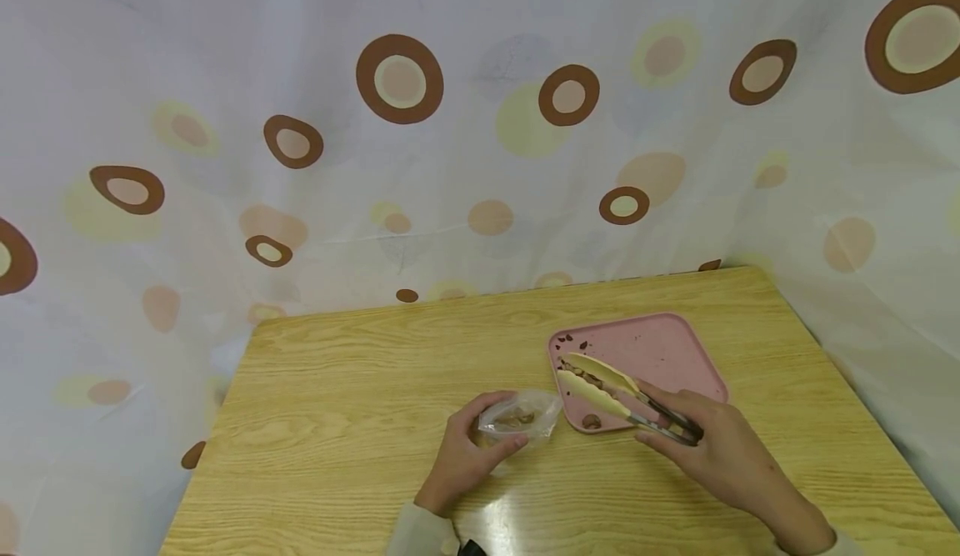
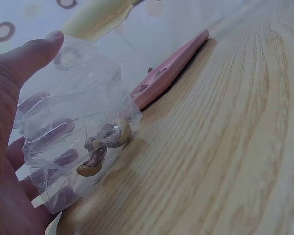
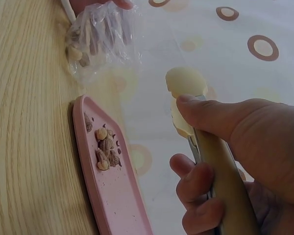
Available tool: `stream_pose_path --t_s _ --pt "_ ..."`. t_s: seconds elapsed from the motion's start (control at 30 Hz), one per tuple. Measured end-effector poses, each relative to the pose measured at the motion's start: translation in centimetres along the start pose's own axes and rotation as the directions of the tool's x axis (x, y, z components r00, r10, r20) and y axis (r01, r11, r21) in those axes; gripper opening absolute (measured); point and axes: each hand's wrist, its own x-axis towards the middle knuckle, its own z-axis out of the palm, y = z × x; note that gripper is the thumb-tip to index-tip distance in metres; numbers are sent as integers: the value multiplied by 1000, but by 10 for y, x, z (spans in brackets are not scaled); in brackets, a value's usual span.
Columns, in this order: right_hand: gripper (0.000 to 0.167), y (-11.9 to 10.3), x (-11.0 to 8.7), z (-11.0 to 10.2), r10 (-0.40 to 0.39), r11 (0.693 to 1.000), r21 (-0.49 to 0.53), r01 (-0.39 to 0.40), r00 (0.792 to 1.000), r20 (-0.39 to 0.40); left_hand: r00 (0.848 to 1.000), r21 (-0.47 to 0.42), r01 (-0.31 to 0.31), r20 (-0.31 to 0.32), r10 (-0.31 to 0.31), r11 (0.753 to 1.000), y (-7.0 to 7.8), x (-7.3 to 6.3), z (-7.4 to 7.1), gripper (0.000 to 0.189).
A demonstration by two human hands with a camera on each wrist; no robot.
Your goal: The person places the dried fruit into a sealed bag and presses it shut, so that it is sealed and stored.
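My left hand [image 1: 471,448] holds a clear plastic bag [image 1: 545,410] by its sides, with its mouth spread between thumb and fingers. Inside, near the bottom, lie several brown, wrinkled pieces [image 2: 92,164] that look like dried mushrooms. My right hand [image 1: 723,448] grips metal tongs [image 1: 600,364] with cream tips, which stand apart over the left part of a pink tray [image 1: 660,343]. In the right wrist view, a small cluster of similar mushroom pieces [image 3: 107,149] lies on the tray below the tongs. A single piece [image 1: 592,421] sits at the tray's near left corner.
Small dark crumbs [image 1: 583,345] are scattered at the tray's far left corner. The wooden table [image 1: 360,406] carries tray and bag. Behind and beside it hangs a white curtain [image 1: 450,164] with brown and pastel circles.
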Motion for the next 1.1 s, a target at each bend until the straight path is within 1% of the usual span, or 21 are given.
stream_pose_path --t_s 0.23,0.4,0.5,0.63,0.87,0.93,1.1 --pt "63 8 -3 0 19 1000 -2 -19 1000 -4 1000 1 26 1 -26 1000 1 0 1 53" --pt "63 16 -5 0 49 999 -17 -49 999 3 1000 2 25 6 -25 1000 2 0 1 52" --pt "63 20 -6 1 54 998 -30 -55 999 -5 1000 5 23 7 -23 1000 2 0 1 52" --pt "63 24 -8 1 73 996 -48 -73 997 -2 999 5 39 6 -39 999 3 0 0 51" --pt "63 28 -12 0 162 985 -74 -158 985 56 998 5 59 15 -59 998 4 1 1 51" --pt "61 30 -14 1 162 985 -75 -157 984 67 998 1 67 19 -67 998 4 1 0 51" --pt "61 33 -17 2 175 982 -86 -168 980 90 998 -5 63 27 -63 998 3 0 -1 52"
